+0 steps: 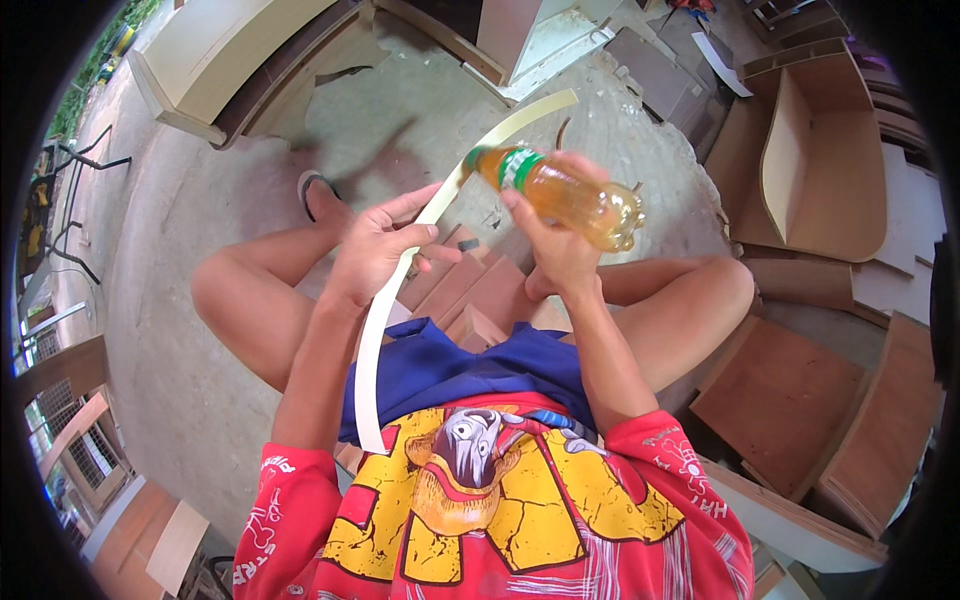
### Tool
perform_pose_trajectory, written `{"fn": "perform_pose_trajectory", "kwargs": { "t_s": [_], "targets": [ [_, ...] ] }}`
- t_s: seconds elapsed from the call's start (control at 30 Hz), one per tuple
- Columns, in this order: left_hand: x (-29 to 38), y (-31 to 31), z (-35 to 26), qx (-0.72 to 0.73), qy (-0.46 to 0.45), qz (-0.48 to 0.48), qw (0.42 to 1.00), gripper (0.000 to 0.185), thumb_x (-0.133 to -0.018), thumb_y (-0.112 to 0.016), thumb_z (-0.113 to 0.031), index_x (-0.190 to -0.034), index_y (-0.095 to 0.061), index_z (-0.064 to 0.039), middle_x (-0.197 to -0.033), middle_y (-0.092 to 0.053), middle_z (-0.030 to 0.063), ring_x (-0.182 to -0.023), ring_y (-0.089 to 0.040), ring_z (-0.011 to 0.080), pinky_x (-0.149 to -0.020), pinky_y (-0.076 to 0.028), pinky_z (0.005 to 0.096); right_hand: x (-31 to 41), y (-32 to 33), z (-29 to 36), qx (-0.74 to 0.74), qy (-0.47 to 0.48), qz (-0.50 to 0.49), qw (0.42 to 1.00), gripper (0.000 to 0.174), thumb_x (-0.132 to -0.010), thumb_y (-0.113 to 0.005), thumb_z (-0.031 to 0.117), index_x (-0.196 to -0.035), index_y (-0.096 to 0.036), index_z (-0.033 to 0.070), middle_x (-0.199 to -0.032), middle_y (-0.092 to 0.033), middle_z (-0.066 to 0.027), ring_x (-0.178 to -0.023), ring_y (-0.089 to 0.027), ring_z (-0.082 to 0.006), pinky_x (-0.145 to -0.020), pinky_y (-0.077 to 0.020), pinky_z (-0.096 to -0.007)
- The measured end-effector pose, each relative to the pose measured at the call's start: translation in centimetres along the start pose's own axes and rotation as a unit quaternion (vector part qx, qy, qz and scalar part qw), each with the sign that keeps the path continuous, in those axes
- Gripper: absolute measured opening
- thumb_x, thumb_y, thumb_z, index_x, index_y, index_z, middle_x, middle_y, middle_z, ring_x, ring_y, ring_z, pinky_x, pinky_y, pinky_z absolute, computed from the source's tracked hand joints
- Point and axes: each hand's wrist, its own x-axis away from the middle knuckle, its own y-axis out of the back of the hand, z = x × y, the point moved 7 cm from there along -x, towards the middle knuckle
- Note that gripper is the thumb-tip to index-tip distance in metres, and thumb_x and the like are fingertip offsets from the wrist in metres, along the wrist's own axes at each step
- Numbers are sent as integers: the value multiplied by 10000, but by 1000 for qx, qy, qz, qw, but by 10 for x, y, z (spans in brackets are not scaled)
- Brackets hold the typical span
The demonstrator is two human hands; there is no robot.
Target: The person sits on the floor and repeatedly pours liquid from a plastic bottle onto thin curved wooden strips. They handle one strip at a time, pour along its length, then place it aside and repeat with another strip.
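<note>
A long, thin pale strip (373, 352) curves from my lap up past my hands. My left hand (390, 244) grips it near its middle between thumb and fingers. A clear plastic bottle (574, 195) with amber liquid and a green label is in my right hand (559, 240), tilted on its side. The neck end of the bottle meets or overlaps the strip; whether a cap is on cannot be made out. Below my hands, reddish-brown wooden pieces (457, 289) lie between my legs.
Pale curved furniture panels (225, 56) stand at the upper left. On the right are a wooden cabinet piece (817, 157) and brown boards (780, 397). A metal frame (75, 202) stands at the far left on the concrete floor (165, 360).
</note>
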Motion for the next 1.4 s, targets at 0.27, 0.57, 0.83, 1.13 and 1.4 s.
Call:
{"fn": "perform_pose_trajectory", "kwargs": {
  "t_s": [0.27,0.57,0.83,1.13,1.4],
  "targets": [
    [-7,-4,10,54,10,32,998,579,-967,-583,36,-1540,-512,-12,-1393,-655,100,-883,-783,218,-657,-574,240,-14,4,7,94,-34,48,994,585,-782,-946,199,-1236,-623,22,-1134,-718,-92,-977,-715,-176,-854,-596,-326],
    [-9,-6,14,86,6,35,996,587,-978,-574,28,-1557,-487,-17,-1366,-665,98,-925,-785,216,-674,-574,209,-16,-5,21,86,-2,92,992,509,-769,-946,242,-1148,-692,15,-1028,-743,-78,-885,-742,-174,-777,-610,-329],
    [-4,-8,10,113,-2,33,993,579,-981,-588,22,-1551,-500,-31,-1319,-676,107,-929,-784,212,-701,-592,206,-27,-10,32,142,28,110,983,473,-767,-943,311,-1080,-724,33,-1016,-751,-79,-882,-751,-206,-777,-606,-344],
    [0,-12,9,107,4,44,993,559,-991,-584,23,-1543,-508,-24,-1288,-681,92,-917,-782,211,-731,-595,221,-67,1,37,182,71,55,979,477,-770,-951,217,-1123,-706,9,-946,-779,-66,-852,-758,-166,-772,-600,-320],
    [-4,-10,12,114,2,65,991,562,-1000,-580,22,-1553,-491,-18,-1334,-671,92,-911,-780,208,-717,-591,234,-64,-10,37,181,66,88,977,495,-756,-958,265,-1108,-715,16,-960,-779,-68,-855,-759,-174,-776,-604,-322]
  ]
}}
